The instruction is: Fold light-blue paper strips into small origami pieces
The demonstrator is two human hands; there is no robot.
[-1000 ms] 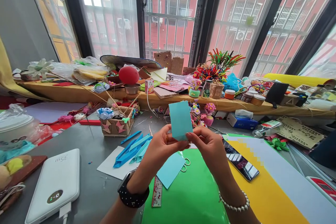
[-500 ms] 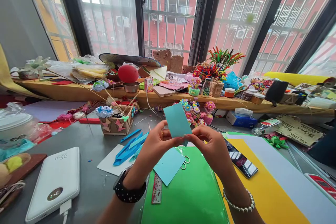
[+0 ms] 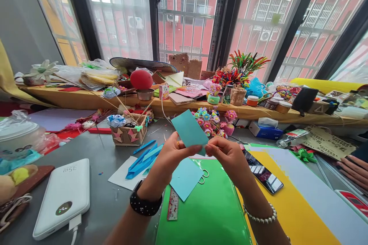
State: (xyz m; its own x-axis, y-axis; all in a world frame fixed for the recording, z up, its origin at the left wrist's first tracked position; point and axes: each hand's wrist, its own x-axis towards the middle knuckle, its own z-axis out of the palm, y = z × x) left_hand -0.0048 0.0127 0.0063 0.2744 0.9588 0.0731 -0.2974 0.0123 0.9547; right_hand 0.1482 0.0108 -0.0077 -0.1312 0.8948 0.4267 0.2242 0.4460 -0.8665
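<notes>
Head view: holding up a light-blue paper above the far edge of a green mat, between both hands; clamping its lower edge between thumb and fingers of the left hand and pinching its lower right corner between fingertips of the right hand, with knuckles hiding part of that grip. Tilting the paper further leftward than a second ago, from nearly upright to a clear slant, so probably attending to that pinched corner rather than to the whole sheet. Also seeing a co-worker's hand newly showing at the right edge, well apart from the work. Reading an upside-down marking, apparently "35W", on a white power bank, but failing to make out its lit digits. Finding no legible words on the patterned ruler just beside a second blue sheet, only unreadable lettering on a pale board, and no readable brand on the phone or the tissue box.
</notes>
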